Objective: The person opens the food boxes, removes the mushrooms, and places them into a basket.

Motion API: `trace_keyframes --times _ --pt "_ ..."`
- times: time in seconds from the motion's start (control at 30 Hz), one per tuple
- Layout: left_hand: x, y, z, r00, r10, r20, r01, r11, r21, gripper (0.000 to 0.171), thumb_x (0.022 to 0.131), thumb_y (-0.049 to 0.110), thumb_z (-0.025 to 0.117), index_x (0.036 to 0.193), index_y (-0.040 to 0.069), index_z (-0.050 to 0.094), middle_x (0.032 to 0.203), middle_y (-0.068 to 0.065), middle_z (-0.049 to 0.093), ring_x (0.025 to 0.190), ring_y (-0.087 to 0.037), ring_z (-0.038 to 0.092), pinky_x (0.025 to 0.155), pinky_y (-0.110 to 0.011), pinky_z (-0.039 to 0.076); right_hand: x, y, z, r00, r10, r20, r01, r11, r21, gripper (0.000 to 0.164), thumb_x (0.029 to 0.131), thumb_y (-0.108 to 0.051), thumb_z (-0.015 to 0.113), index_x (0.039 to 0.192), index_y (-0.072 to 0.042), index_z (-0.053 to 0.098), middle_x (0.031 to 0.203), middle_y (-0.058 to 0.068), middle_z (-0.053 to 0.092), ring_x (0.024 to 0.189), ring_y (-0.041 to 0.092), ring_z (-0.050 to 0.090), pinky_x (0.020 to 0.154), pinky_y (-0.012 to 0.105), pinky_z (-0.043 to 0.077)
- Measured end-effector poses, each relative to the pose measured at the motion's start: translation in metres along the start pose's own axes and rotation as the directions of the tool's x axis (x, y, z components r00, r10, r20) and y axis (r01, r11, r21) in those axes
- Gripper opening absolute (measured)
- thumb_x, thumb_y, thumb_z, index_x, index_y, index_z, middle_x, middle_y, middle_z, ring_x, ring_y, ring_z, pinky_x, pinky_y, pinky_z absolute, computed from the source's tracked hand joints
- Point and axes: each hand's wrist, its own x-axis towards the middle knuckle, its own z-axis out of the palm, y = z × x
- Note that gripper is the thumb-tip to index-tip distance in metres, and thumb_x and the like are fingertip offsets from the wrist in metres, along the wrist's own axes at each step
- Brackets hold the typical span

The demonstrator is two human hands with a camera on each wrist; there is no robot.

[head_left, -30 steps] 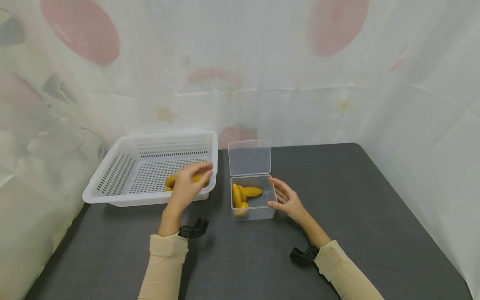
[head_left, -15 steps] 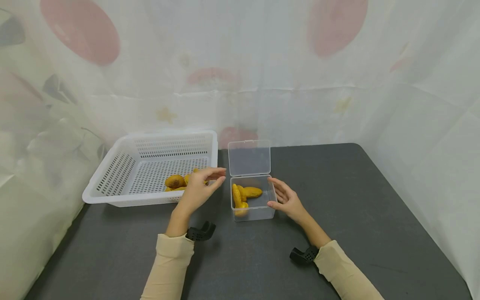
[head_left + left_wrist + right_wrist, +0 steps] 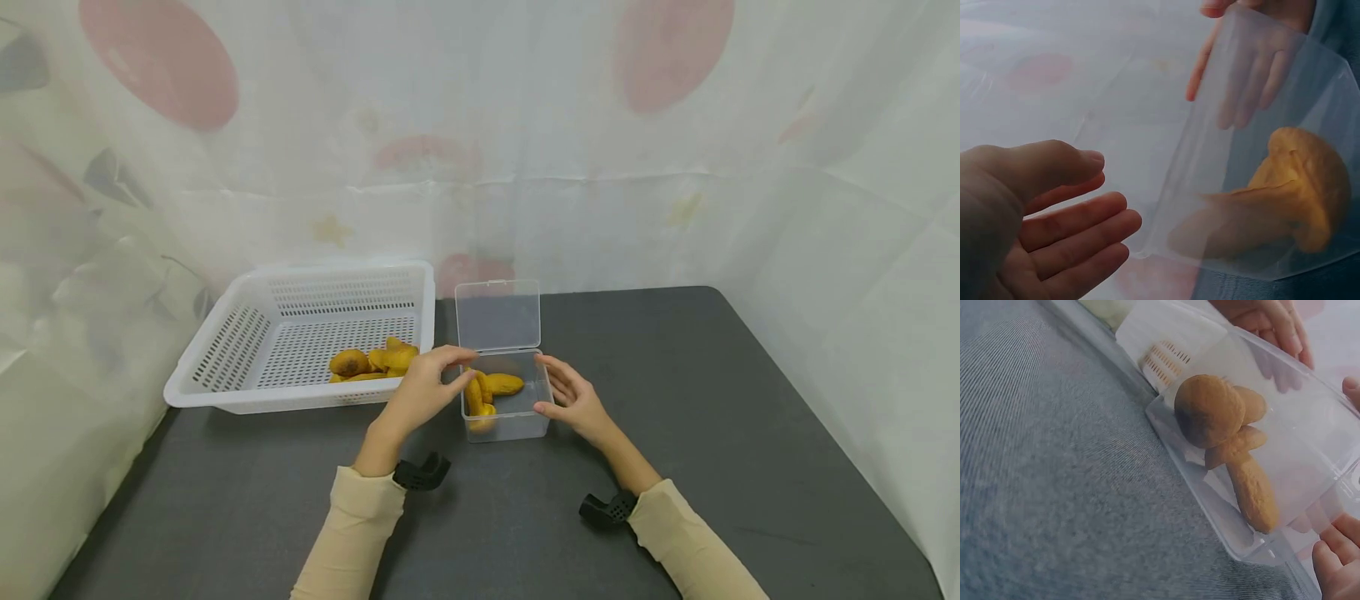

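Observation:
A clear plastic box (image 3: 513, 429) stands on the dark table, its hinged lid (image 3: 498, 317) raised at the back. Several yellow, elongated, banana-like pieces (image 3: 504, 384) lie inside, mostly toward its left side; their exact kind is unclear. My left hand (image 3: 423, 392) hovers at the box's left rim, thumb and fingers apart with nothing between them, as the left wrist view confirms. Along the box's right wall, my right hand (image 3: 577, 404) rests with fairly straight fingers (image 3: 1247, 81) and the thumb near the front corner.
A white perforated basket (image 3: 225, 393) sits left of the box, with more yellow pieces (image 3: 350, 362) gathered at its front right. Behind the table (image 3: 675, 375) hangs a pale printed curtain (image 3: 570, 125), which also runs down both sides.
My left hand has moved right, from over the basket to the box's left rim, uncovering the yellow pieces in the basket. The right hand stays at the box.

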Motion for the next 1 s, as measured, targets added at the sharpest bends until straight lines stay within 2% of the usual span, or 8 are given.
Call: trace_keyframes --times 0.1,0.3,0.4,0.5,0.63,0.73,1.0 --pt "0.001 0.001 0.006 1.0 0.014 0.006 -0.014 0.999 0.03 0.031 0.09 0.01 0.066 0.119 0.0 0.066 0.118 -0.016 0.068 0.105 -0.031 0.065 0.09 -0.048 0.055 0.0 0.0 -0.002 1.0 -0.007 -0.002 0.007 1.0 -0.018 0.078 0.084 -0.009 0.074 0.144 0.012 0.03 0.151 0.039 0.023 0.135 -0.009 0.039 0.109 0.008 0.036" --pt "0.002 0.002 0.016 1.0 -0.014 0.028 0.011 0.996 0.093 0.03 0.09 0.013 0.066 0.12 0.005 0.066 0.126 -0.013 0.065 0.119 -0.03 0.061 0.1 -0.046 0.052 0.0 -0.001 -0.007 1.0 -0.011 0.002 0.011 0.999 -0.042 0.077 0.082 -0.006 0.074 0.143 0.011 0.032 0.149 0.04 0.026 0.135 -0.008 0.039 0.109 0.009 0.037" --pt "0.002 0.003 0.021 0.999 -0.016 0.032 0.012 0.99 0.137 0.031 0.09 0.013 0.067 0.12 0.005 0.066 0.127 -0.013 0.064 0.12 -0.03 0.061 0.099 -0.044 0.053 0.001 -0.002 -0.008 1.0 -0.002 0.007 0.002 0.999 -0.036 0.078 0.082 -0.007 0.075 0.144 0.011 0.032 0.149 0.04 0.025 0.136 -0.008 0.04 0.109 0.01 0.037" --pt "0.003 0.005 0.024 1.0 0.002 0.017 -0.005 0.98 0.201 0.031 0.09 0.012 0.067 0.119 0.003 0.066 0.126 -0.013 0.064 0.114 -0.029 0.064 0.094 -0.041 0.056 0.001 -0.003 -0.008 1.0 0.005 0.01 -0.004 1.0 -0.03 0.079 0.082 -0.009 0.075 0.144 0.011 0.031 0.15 0.04 0.025 0.135 -0.007 0.04 0.109 0.01 0.037" --pt "0.004 0.006 0.029 0.999 0.041 -0.009 -0.037 0.952 0.304 0.027 0.089 0.012 0.068 0.114 0.002 0.068 0.121 -0.013 0.066 0.106 -0.027 0.067 0.086 -0.037 0.058 0.001 -0.004 -0.007 1.0 0.015 0.003 -0.015 1.0 -0.023 0.08 0.081 -0.012 0.076 0.144 0.012 0.031 0.15 0.04 0.024 0.135 -0.007 0.04 0.109 0.01 0.037" --pt "0.004 0.005 0.032 0.998 0.065 -0.02 -0.054 0.936 0.349 0.024 0.089 0.012 0.068 0.111 0.002 0.069 0.117 -0.012 0.067 0.103 -0.026 0.068 0.084 -0.036 0.059 0.001 -0.005 -0.006 1.0 0.028 0.0 -0.028 0.999 -0.02 0.081 0.081 -0.013 0.076 0.144 0.011 0.031 0.15 0.039 0.024 0.135 -0.007 0.04 0.109 0.01 0.037" --pt "0.005 0.003 0.033 0.996 0.087 -0.018 -0.077 0.942 0.326 0.023 0.088 0.011 0.069 0.108 0.001 0.07 0.111 -0.012 0.069 0.099 -0.026 0.068 0.084 -0.036 0.059 0.0 -0.006 -0.006 0.999 0.05 0.001 -0.05 0.999 -0.011 0.083 0.081 -0.015 0.077 0.144 0.011 0.03 0.151 0.037 0.024 0.133 -0.009 0.04 0.108 0.009 0.037"
